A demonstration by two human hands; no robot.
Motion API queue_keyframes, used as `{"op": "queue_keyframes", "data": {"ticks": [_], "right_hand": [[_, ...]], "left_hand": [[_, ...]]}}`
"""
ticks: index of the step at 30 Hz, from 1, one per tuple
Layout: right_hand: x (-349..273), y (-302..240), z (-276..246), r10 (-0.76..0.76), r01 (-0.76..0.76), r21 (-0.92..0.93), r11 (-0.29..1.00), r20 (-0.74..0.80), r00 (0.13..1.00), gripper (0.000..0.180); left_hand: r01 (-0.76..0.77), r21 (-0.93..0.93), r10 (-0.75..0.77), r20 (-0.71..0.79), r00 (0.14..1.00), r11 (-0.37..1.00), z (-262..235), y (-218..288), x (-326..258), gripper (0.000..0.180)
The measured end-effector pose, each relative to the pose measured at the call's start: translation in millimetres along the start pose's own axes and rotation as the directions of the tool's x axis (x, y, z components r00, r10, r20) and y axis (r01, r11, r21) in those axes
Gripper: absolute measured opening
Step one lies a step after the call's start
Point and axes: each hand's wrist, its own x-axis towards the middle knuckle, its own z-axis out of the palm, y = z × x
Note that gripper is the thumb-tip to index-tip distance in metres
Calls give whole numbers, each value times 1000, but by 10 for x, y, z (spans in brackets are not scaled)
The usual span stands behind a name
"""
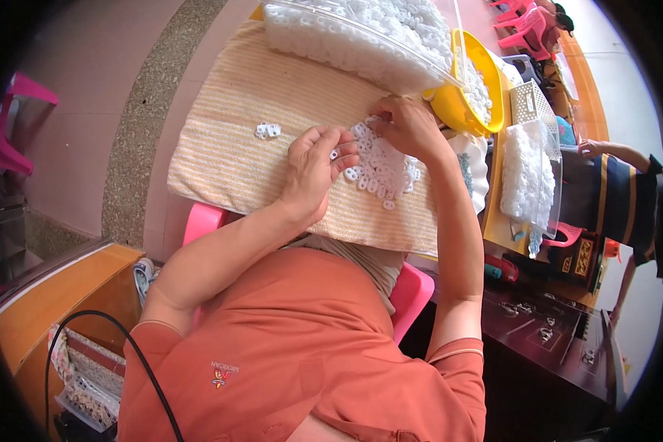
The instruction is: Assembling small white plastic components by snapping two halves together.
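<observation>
A loose pile of small white plastic pieces with holes [379, 166] lies on a striped cream towel [236, 96]. At the pile's left edge my left hand [311, 166] is closed, its fingers curled round a small white piece [334, 155]. My right hand [409, 127] reaches over the pile's far side with thumb and fingers pinched together. What they hold, if anything, is hidden. Apart from the pile, a few white pieces [268, 130] sit close together to the left of my left hand.
At the towel's far edge stands a clear bin of white pieces [346, 40]. A yellow basin [438, 107] with more pieces is beyond my right hand. Further right are another clear tub [527, 173], a white perforated basket [527, 99] and a person's arm [619, 153].
</observation>
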Motion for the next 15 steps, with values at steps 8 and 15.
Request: {"op": "queue_keyframes", "data": {"ticks": [8, 15], "right_hand": [[-34, 36, -14, 43, -41, 68, 997, -26, 999, 17], [-197, -202, -56, 31, 30, 319, 947, -184, 982, 18]], "left_hand": [[-5, 31, 4, 13, 1000, 1000, 14, 29, 18, 14], [9, 51, -10, 13, 1000, 999, 11, -1, 15, 14]]}}
